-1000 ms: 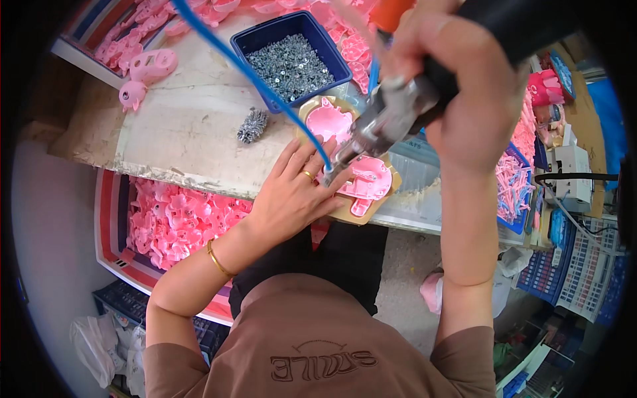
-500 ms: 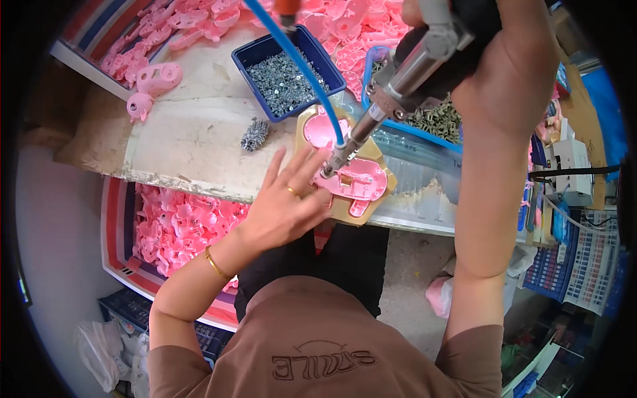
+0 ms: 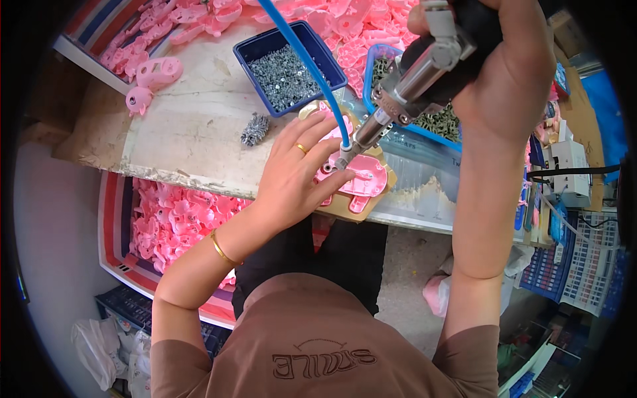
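Note:
A pink plastic shell [image 3: 370, 174] lies hollow side up in a tan fixture [image 3: 358, 207] near the table's front edge. Over its left half spreads my left hand [image 3: 292, 162], open, with fingers stretched and thumb and forefinger on either side of a driver tip. My right hand [image 3: 511, 86] is closed round the dark body of a screwdriver with a silver barrel [image 3: 408, 86], probably powered. Slanting down left, the barrel ends at the shell; whether the tip touches a screw is hidden. A blue tube [image 3: 305, 56] runs into its nose.
Behind the fixture stands a dark blue bin [image 3: 285, 73] of small screws; a light blue tray [image 3: 438, 129] holds small dark metal pieces. A clump of screws [image 3: 255, 129] lies on the table [image 3: 192, 126]. Pink parts [image 3: 345, 26] pile up behind, and more fill a box [image 3: 179, 222] below.
My left hand has shifted up and right, its fingers now straighter across the shell. The driver tip has moved slightly right and up. A pale piece now shows in the shell's middle.

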Motion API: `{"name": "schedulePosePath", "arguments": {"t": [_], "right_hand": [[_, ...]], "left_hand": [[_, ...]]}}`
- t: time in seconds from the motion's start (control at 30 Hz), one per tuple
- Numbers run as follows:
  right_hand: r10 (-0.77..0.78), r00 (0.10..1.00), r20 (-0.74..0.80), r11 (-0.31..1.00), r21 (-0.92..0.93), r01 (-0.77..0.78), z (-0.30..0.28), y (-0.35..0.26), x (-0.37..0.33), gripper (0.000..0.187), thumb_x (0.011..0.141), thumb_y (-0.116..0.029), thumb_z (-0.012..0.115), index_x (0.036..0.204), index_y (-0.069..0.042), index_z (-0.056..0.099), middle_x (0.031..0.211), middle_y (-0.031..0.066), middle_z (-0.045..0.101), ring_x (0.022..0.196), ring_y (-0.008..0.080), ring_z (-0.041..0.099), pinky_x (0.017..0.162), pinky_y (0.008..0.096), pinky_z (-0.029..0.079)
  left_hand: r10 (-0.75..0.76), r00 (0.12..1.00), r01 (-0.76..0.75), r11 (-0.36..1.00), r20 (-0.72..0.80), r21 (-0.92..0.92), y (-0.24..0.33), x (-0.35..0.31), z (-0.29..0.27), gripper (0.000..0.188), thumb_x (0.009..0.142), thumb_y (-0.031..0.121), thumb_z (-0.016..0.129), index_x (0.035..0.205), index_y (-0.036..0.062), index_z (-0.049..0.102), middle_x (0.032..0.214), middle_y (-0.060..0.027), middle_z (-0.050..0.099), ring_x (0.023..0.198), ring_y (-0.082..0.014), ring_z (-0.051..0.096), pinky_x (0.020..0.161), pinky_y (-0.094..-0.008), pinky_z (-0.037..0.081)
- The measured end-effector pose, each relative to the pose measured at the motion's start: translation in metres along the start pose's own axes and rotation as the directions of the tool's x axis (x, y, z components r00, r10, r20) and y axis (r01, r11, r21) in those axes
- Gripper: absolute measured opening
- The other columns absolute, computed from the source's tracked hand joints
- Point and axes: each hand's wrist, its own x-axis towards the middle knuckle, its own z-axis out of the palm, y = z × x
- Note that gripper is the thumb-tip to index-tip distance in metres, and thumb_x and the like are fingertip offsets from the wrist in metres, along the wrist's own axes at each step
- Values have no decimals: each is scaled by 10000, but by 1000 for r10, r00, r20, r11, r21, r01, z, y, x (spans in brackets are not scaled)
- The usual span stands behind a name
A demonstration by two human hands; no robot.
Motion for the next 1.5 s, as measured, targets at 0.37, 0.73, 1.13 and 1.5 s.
{"name": "schedulePosePath", "arguments": {"t": [0.37, 0.73, 1.13, 1.5], "right_hand": [[72, 996, 52, 997, -44, -69, -7, 4, -6, 302, 871, -102, 575, 1100, 92, 553, 681, 111, 601, 483, 141, 557, 468, 234, 442], [6, 969, 248, 957, 278, -77, -10, 51, -26, 421, 799, -16, 694, 1160, 58, 492, 708, 68, 622, 551, 124, 601, 529, 252, 486], [-104, 991, -86, 991, -92, 96, -14, 4, 0, 308, 859, -137, 579, 1087, 63, 521, 662, 67, 544, 519, 108, 485, 498, 233, 412], [-86, 996, 4, 993, -84, 86, -39, 2, 20, 187, 893, -163, 622, 962, 10, 628, 739, 61, 586, 576, 113, 551, 544, 228, 437]], "left_hand": [[-4, 1000, 5, 997, -18, 72, -12, 8, -20, 105, 731, 79, 722, 830, 72, 688, 866, -44, 702, 870, -256, 648, 775, -381, 519], [26, 988, -52, 984, 152, 171, -28, -8, -5, 160, 704, 90, 723, 862, 96, 697, 950, -27, 652, 986, -252, 603, 843, -381, 499], [-111, 994, 93, 763, -12, 639, -75, -27, -50, 159, 814, 157, 715, 970, 133, 738, 888, -6, 661, 806, -239, 570, 705, -364, 458], [-56, 998, 53, 945, 2, 324, -54, -27, -41, 200, 829, 118, 707, 1019, 61, 684, 936, -76, 655, 888, -282, 586, 778, -412, 479]]}}
